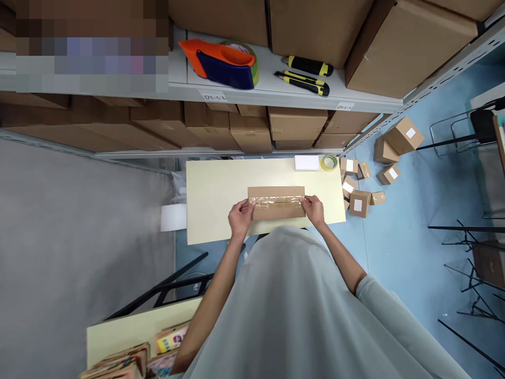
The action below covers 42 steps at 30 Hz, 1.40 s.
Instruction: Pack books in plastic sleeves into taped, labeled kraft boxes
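The carton (pixel 277 212) sits on the table (pixel 215 181), tape (pixel 276 200) already along its top; left hand (pixel 241 215) and right hand (pixel 314 209) grip its ends, hiding whether any tape is left to press down.

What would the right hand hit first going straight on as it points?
The cardboard box, at its right end; the right hand seems to touch it there, though depth is unclear.

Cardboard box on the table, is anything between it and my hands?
Nothing visible: your left hand and right hand touch the cardboard box at its two ends. The tape roll lies beyond its far right corner, out of their way.
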Each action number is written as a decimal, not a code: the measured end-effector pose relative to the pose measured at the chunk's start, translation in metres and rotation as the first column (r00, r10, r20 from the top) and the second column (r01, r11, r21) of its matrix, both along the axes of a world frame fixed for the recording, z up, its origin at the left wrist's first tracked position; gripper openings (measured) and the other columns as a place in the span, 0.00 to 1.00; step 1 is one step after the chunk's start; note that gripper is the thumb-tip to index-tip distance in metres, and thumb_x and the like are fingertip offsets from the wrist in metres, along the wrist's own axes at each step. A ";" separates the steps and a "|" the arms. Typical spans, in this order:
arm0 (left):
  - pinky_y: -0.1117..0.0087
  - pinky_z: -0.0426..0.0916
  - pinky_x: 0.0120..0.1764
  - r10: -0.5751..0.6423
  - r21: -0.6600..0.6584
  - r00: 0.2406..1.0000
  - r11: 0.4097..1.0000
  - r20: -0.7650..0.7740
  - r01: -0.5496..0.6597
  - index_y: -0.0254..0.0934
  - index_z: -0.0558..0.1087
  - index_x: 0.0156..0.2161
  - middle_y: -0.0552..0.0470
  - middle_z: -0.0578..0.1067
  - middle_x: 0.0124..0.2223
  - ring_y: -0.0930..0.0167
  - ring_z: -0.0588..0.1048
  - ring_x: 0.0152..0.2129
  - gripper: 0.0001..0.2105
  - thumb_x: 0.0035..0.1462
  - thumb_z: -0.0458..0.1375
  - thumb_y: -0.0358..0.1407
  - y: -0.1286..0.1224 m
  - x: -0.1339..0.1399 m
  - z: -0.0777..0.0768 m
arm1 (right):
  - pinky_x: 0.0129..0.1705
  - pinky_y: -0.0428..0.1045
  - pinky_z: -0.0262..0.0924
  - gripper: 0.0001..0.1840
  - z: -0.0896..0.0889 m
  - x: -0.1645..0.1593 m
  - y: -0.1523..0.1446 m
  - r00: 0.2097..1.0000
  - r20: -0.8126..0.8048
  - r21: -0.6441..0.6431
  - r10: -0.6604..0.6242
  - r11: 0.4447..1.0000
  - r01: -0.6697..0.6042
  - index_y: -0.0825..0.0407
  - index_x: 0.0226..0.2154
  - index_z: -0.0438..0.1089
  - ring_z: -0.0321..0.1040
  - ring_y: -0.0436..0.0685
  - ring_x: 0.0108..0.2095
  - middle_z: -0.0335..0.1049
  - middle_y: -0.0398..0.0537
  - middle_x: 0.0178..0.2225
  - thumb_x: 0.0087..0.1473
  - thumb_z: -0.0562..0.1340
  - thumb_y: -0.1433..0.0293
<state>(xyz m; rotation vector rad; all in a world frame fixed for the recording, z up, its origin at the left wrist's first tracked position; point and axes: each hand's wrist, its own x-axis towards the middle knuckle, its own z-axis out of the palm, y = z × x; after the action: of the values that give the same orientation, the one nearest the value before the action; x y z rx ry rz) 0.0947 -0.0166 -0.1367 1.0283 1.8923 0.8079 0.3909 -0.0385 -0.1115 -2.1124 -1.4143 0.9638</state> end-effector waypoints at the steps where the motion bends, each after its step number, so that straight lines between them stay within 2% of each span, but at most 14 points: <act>1: 0.52 0.80 0.57 -0.026 0.019 0.999 0.999 -0.045 0.027 0.32 0.80 0.54 0.37 0.83 0.51 0.59 0.84 0.47 0.21 0.63 0.66 0.46 -0.001 0.002 0.001 | 0.51 0.55 0.74 0.23 0.000 -0.002 0.001 0.999 0.034 0.004 0.015 1.000 -0.015 0.53 0.51 0.81 0.80 0.62 0.43 0.80 0.56 0.44 0.72 0.61 0.52; 4: 0.47 0.69 0.69 -0.184 0.156 0.949 0.961 -0.255 0.228 0.30 0.71 0.69 0.29 0.74 0.68 0.52 0.73 0.67 0.31 0.69 0.60 0.49 -0.007 0.013 0.009 | 0.63 0.62 0.71 0.29 0.005 -0.014 0.000 0.972 0.204 0.094 0.118 0.986 -0.139 0.57 0.66 0.71 0.74 0.69 0.62 0.74 0.67 0.62 0.75 0.56 0.56; 6: 0.46 0.56 0.76 -0.364 0.209 0.847 0.860 -0.388 0.465 0.30 0.63 0.75 0.32 0.64 0.77 0.53 0.59 0.77 0.34 0.73 0.54 0.49 -0.015 0.024 0.015 | 0.73 0.65 0.60 0.32 0.008 -0.025 -0.005 0.908 0.301 0.152 0.291 0.925 -0.347 0.59 0.74 0.62 0.57 0.71 0.75 0.60 0.68 0.75 0.76 0.54 0.59; 7: 0.46 0.51 0.78 -0.470 0.199 0.770 0.783 -0.430 0.589 0.31 0.60 0.77 0.34 0.61 0.79 0.54 0.54 0.79 0.33 0.75 0.51 0.48 -0.020 0.031 0.017 | 0.77 0.66 0.54 0.33 0.009 -0.030 -0.008 0.853 0.325 0.155 0.407 0.867 -0.473 0.60 0.75 0.59 0.49 0.70 0.79 0.54 0.66 0.78 0.77 0.53 0.61; 9: 0.46 0.46 0.79 -0.648 0.132 0.594 0.615 -0.476 0.777 0.30 0.58 0.78 0.37 0.58 0.80 0.55 0.52 0.79 0.34 0.76 0.47 0.48 -0.028 0.041 0.017 | 0.80 0.65 0.46 0.34 0.009 -0.038 -0.013 0.716 0.332 0.119 0.614 0.726 -0.678 0.59 0.78 0.54 0.43 0.67 0.81 0.49 0.61 0.80 0.77 0.52 0.62; 11: 0.46 0.42 0.79 -0.738 0.055 0.452 0.495 -0.501 0.867 0.30 0.55 0.79 0.37 0.56 0.80 0.55 0.51 0.79 0.36 0.76 0.45 0.49 -0.031 0.046 0.015 | 0.81 0.64 0.43 0.36 0.006 -0.041 -0.014 0.617 0.326 0.066 0.717 0.633 -0.771 0.59 0.80 0.50 0.44 0.65 0.81 0.49 0.59 0.80 0.77 0.52 0.62; 14: 0.46 0.40 0.79 -0.753 0.001 0.376 0.446 -0.539 0.895 0.28 0.51 0.80 0.37 0.52 0.81 0.55 0.48 0.80 0.38 0.76 0.45 0.51 -0.023 0.044 0.013 | 0.82 0.64 0.43 0.38 0.001 -0.039 -0.010 0.600 0.355 0.036 0.717 0.630 -0.775 0.60 0.80 0.46 0.42 0.66 0.81 0.46 0.59 0.81 0.78 0.51 0.60; 22: 0.46 0.40 0.79 -0.740 -0.021 0.424 0.508 -0.523 0.861 0.27 0.47 0.81 0.36 0.48 0.82 0.55 0.45 0.80 0.40 0.76 0.43 0.54 0.002 0.007 0.014 | 0.82 0.63 0.41 0.38 -0.008 -0.018 -0.005 0.659 0.420 0.030 0.624 0.716 -0.697 0.61 0.80 0.45 0.40 0.64 0.82 0.42 0.58 0.81 0.79 0.47 0.57; 26: 0.40 0.38 0.78 -0.682 -0.066 0.557 0.659 -0.474 0.749 0.25 0.41 0.81 0.32 0.42 0.83 0.52 0.40 0.81 0.45 0.75 0.41 0.58 -0.001 -0.021 0.007 | 0.82 0.65 0.40 0.39 -0.012 -0.003 -0.010 0.769 0.409 0.044 0.491 0.831 -0.554 0.59 0.81 0.43 0.36 0.64 0.82 0.38 0.58 0.82 0.79 0.46 0.57; 30: 0.39 0.38 0.78 -0.592 -0.073 0.706 0.784 -0.390 0.617 0.23 0.39 0.81 0.28 0.39 0.82 0.50 0.38 0.81 0.48 0.73 0.41 0.61 -0.001 -0.040 0.002 | 0.81 0.66 0.43 0.42 -0.019 -0.001 -0.011 0.898 0.257 0.059 0.358 0.921 -0.384 0.62 0.81 0.38 0.34 0.65 0.83 0.35 0.63 0.82 0.78 0.44 0.53; 33: 0.43 0.38 0.79 -0.502 0.026 0.805 0.843 -0.316 0.537 0.24 0.39 0.81 0.29 0.39 0.83 0.52 0.37 0.81 0.48 0.73 0.42 0.62 0.009 -0.031 0.000 | 0.81 0.66 0.44 0.47 -0.025 -0.012 0.000 0.981 0.091 0.052 0.170 0.983 -0.175 0.65 0.81 0.33 0.36 0.67 0.82 0.36 0.68 0.82 0.77 0.44 0.49; 36: 0.46 0.42 0.79 -0.399 0.078 0.895 0.904 -0.201 0.420 0.27 0.42 0.81 0.30 0.42 0.83 0.53 0.42 0.81 0.48 0.73 0.44 0.62 0.025 -0.006 -0.005 | 0.79 0.67 0.48 0.48 -0.029 -0.027 0.016 1.000 -0.016 0.023 0.021 1.000 -0.021 0.65 0.80 0.37 0.44 0.68 0.81 0.42 0.70 0.81 0.76 0.46 0.47; 39: 0.48 0.53 0.77 -0.269 0.040 0.953 0.960 -0.140 0.277 0.30 0.48 0.80 0.29 0.54 0.80 0.53 0.55 0.78 0.45 0.73 0.47 0.61 0.035 0.021 -0.009 | 0.74 0.66 0.58 0.45 -0.028 -0.038 0.027 1.000 0.007 -0.009 -0.021 1.000 0.021 0.62 0.79 0.45 0.58 0.70 0.76 0.53 0.69 0.78 0.76 0.48 0.48; 42: 0.48 0.64 0.72 -0.187 0.011 0.963 0.981 -0.196 0.193 0.32 0.54 0.78 0.31 0.65 0.76 0.51 0.67 0.72 0.39 0.74 0.48 0.57 0.034 0.036 -0.008 | 0.66 0.63 0.68 0.39 -0.024 -0.044 0.026 0.995 0.093 -0.051 -0.035 0.998 0.040 0.59 0.77 0.50 0.71 0.71 0.67 0.65 0.67 0.72 0.76 0.47 0.51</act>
<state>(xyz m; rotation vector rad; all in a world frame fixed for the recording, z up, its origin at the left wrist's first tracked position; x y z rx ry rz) 0.1305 0.0169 -0.1444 1.3266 1.9099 0.6455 0.3473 -0.0126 -0.1352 -2.2398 -1.4019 0.9096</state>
